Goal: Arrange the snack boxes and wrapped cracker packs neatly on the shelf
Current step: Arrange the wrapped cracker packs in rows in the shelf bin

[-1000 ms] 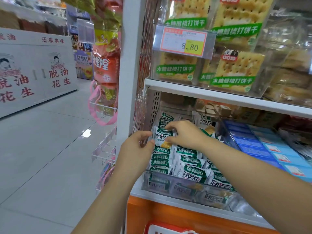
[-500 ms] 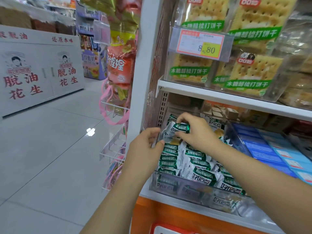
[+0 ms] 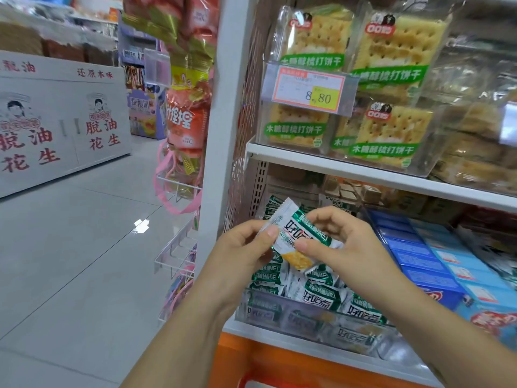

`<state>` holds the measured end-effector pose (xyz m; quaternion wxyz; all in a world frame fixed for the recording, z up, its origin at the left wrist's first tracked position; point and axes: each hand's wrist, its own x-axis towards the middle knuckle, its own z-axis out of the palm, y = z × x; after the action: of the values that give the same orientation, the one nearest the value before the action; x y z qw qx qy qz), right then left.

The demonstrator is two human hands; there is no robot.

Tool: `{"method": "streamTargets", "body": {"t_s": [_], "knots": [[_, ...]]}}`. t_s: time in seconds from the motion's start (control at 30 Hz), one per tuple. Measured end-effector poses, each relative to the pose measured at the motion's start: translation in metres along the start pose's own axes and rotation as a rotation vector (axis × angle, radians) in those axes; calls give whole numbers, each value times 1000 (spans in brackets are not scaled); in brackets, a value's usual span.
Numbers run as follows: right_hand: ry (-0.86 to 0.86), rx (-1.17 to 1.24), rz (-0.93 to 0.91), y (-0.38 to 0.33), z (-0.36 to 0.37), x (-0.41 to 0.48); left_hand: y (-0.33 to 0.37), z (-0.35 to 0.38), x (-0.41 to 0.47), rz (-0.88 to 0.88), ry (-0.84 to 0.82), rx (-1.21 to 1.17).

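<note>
Head view: pack (image 3: 299,238) held at frame centre, above clear bin (image 3: 307,315) of like packs on lower shelf (image 3: 240,330). Left grip (image 3: 243,247) pinches pack's left end. Right grip (image 3: 344,245) pinches its top and lower edge, likely squaring label before slotting into row. Blue boxes (image 3: 419,256) lie right of bin.

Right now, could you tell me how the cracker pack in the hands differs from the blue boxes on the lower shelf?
The cracker pack is a soft white-and-green wrapper; the blue boxes are stiff cartons. The cracker pack is held up and tilted, pinched by the left hand and right hand; the blue boxes lie in neat rows on the shelf. Both are packaged snacks.
</note>
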<state>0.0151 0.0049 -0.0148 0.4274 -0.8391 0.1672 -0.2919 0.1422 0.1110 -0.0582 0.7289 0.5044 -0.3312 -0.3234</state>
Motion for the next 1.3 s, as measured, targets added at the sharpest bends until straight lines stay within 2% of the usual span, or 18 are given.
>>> {"method": "streamTargets", "body": {"t_s": [0.2,0.27,0.43,0.53,0.67,0.8,0.97,1.1,1.3], "knots": [[103,62,-3,-10,2,-2,3,6,-2,-51,-40,-268],[100,170,86,-7,1,2,7,6,-3,-51,-37,-295],[-34,570,332,5,6,7,13,5,-4,-84,3,-266],[-62,686,435,8,9,5,15,5,-6,-128,33,-262],[-54,704,492,8,13,4,14,3,-6,-197,60,-297],[-30,571,435,6,12,4,8,2,-2,-272,138,-301],[-48,542,444,9,12,0,6,-1,1,-207,322,-299],[-95,702,533,10,19,-6,8,0,0,-213,340,-342],[-29,882,624,11,20,-5,5,-3,1,-265,362,-377]]}}
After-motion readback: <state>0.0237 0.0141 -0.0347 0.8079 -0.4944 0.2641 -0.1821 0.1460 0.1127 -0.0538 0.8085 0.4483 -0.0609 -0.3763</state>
